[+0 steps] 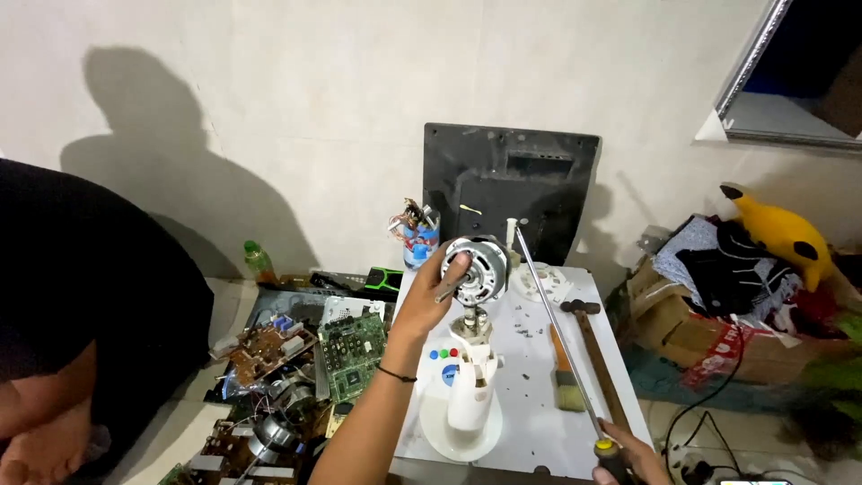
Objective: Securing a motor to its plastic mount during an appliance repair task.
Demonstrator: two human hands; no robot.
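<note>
Two hands work at a small white table (539, 422) in the head view. The left hand (437, 289) is clamped on the round metal fan motor (480, 267), which sits atop a white fan stand (469, 395) near the table's front-left corner. The right hand (628, 458), at the front-right corner, is closed around a long screwdriver (552, 319) whose tip reaches the motor. A paintbrush (566, 382) and hammer (594, 346) lie along the right edge. Circuit boards (314, 346) cover the floor left of the table.

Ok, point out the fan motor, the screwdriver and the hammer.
fan motor (480, 267), head view, on its round metal face.
screwdriver (552, 328), head view, mid-shaft.
hammer (600, 359), head view, on the wooden handle.
</note>
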